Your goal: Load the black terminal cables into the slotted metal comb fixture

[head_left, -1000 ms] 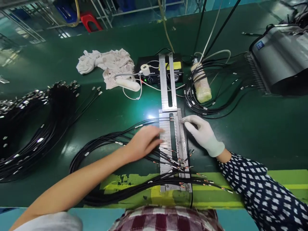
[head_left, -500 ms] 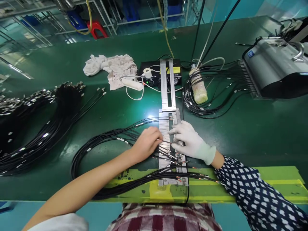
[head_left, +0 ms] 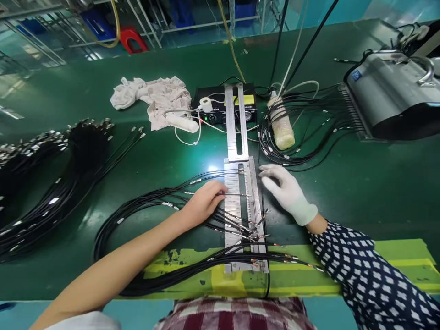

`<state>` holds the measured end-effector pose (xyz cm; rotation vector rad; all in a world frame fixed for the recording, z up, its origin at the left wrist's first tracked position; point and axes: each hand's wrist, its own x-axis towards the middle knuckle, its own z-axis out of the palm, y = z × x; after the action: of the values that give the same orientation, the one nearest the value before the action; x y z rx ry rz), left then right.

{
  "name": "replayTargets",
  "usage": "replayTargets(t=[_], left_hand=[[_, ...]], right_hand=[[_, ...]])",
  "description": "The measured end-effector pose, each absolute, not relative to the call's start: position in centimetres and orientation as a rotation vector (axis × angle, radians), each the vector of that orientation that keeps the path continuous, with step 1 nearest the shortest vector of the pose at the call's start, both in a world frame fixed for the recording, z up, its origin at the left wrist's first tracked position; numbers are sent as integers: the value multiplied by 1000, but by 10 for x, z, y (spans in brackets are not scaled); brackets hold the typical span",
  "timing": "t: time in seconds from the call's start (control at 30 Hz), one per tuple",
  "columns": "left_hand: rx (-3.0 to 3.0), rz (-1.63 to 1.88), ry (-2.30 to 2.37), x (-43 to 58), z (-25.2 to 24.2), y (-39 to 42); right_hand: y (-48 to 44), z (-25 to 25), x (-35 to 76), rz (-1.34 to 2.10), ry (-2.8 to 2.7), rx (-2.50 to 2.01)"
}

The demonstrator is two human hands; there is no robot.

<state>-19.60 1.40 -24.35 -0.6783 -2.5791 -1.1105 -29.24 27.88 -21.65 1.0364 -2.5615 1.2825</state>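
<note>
My bare left hand (head_left: 205,201) pinches a thin black cable (head_left: 237,194) near its end, and the cable lies across the slotted metal fixture (head_left: 255,192). My right hand (head_left: 285,188), in a white glove, hovers just right of the fixture, thumb and fingers apart, holding nothing. Above my left hand, a few cables (head_left: 213,174) rest in the upper slots, their stripped tips at the fixture's central opening. Below it, several loose cables (head_left: 240,224) cross the fixture with coloured wire ends. A thicker cable bundle (head_left: 192,266) runs over the fixture's near end.
A metal slide plate (head_left: 231,123) extends behind the fixture toward a black control box (head_left: 213,117). Crumpled white cloth (head_left: 154,98) lies at back left, beside a large cable pile (head_left: 68,183). A wrapped bottle (head_left: 282,123) and a grey machine (head_left: 392,96) stand right.
My right hand has drawn away from the cable and fixture to the right, its fingers opening. My left hand has moved slightly up the fixture, still pinching the cable.
</note>
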Motion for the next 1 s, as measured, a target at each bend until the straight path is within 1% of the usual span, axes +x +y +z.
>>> replayTargets(t=[0.1,0.17,0.33,0.47,0.87,1.0], left_hand=[[-683,-1213,-2536,-199,-234,8],[-630,-1191,-2518,-204,-229,6],[-598,-703,-2412,-227,-233,6],[-654,-531,-2447,-238,-239,3],[-918,-570,-2423,-247,-235,-5],[-1038,-500,-2396,-245,-232,-8]], right_hand=[[279,-216,-299,1280,-2555,1017],[277,-214,-300,1241,-2566,1025],[273,-211,-299,1230,-2586,1033],[275,-211,-298,1177,-2616,1042],[273,-208,-296,1179,-2664,1012],[273,-209,-296,1192,-2668,1009]])
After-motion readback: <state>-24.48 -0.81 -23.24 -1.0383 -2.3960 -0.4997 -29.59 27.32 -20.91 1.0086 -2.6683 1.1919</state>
